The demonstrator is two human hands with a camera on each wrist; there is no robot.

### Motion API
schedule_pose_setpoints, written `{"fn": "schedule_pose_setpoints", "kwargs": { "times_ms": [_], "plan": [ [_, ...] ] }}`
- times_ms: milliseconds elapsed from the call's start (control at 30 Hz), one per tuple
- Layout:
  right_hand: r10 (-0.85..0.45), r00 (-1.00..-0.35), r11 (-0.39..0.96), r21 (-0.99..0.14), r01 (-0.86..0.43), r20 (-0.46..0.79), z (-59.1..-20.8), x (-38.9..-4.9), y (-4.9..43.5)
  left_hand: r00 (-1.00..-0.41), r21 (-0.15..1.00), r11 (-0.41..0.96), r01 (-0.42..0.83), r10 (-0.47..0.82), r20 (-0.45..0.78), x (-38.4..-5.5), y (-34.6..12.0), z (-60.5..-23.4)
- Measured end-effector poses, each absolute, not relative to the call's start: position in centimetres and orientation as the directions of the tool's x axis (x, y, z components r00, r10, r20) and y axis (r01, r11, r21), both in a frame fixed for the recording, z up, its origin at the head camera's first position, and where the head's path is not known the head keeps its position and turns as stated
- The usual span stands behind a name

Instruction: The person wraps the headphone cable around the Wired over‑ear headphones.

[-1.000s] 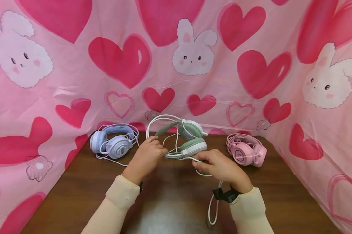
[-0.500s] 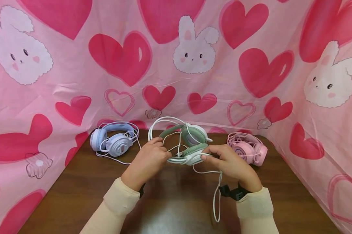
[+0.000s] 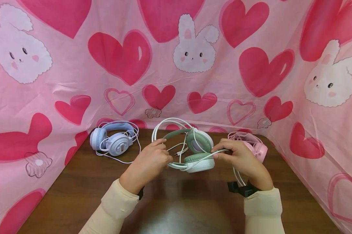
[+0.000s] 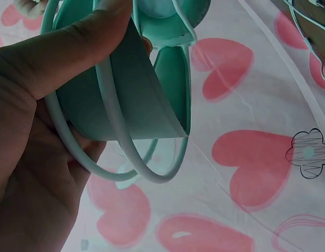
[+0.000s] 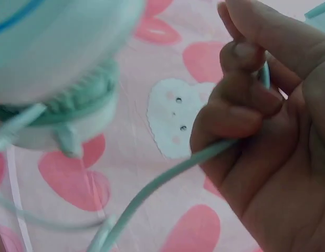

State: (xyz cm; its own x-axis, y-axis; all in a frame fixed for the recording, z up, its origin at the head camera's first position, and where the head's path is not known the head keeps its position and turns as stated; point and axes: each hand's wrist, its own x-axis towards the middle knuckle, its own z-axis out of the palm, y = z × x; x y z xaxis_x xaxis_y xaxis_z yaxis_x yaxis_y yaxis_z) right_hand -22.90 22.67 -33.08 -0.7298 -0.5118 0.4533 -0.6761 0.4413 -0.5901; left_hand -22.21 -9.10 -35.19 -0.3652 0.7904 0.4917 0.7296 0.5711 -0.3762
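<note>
White headphones with green pads [image 3: 199, 164] are held up off the table, earcups toward the right. My left hand [image 3: 146, 164] grips their headband; in the left wrist view the thumb [image 4: 62, 52] lies across the green band [image 4: 125, 100] and its white hoops. Beside the nearer earcup, my right hand [image 3: 241, 159] pinches the white cable [image 3: 223, 150] between thumb and fingers. Curled fingers [image 5: 233, 123] also hold cable [image 5: 167, 176] against the palm in the right wrist view. More cable hangs below the right hand. A white plug [image 3: 180, 152] shows through the headband's loop.
Blue headphones [image 3: 118, 144] with a loose cable lie at the table's back left. Pink headphones [image 3: 259, 151] lie at the back right, partly hidden by my right hand. Pink cloth with hearts and rabbits [image 3: 161, 65] encloses the brown wooden table [image 3: 182, 201].
Both hands and the green-padded headphones have shifted slightly right, and the earcups have dipped. My right hand has moved right and up with the cable, which now runs straighter from the near earcup.
</note>
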Motion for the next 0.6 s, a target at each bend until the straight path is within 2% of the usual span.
{"fn": "schedule_pose_setpoints", "kwargs": {
  "times_ms": [167,367,433,600],
  "plan": [
    [-0.510,-0.679,0.410,-0.545,-0.732,0.529,-32.5,-22.5,22.9,-0.359,-0.376,0.563,0.736,0.795,0.489,-22.3,-9.1,-35.6],
    [-0.521,-0.510,0.250,-0.449,-0.858,0.685,-30.9,-21.3,21.1,-0.357,-0.374,0.562,0.738,0.795,0.491,-22.1,-8.7,-36.1],
    [-0.519,-0.472,0.229,-0.416,-0.880,0.713,-31.1,-21.6,20.9,-0.357,-0.385,0.559,0.735,0.801,0.482,-22.0,-8.4,-36.2],
    [-0.442,-0.500,0.347,-0.373,-0.861,0.745,-32.7,-23.3,21.8,-0.350,-0.426,0.537,0.728,0.826,0.442,-22.0,-8.1,-36.1]
  ]
}}
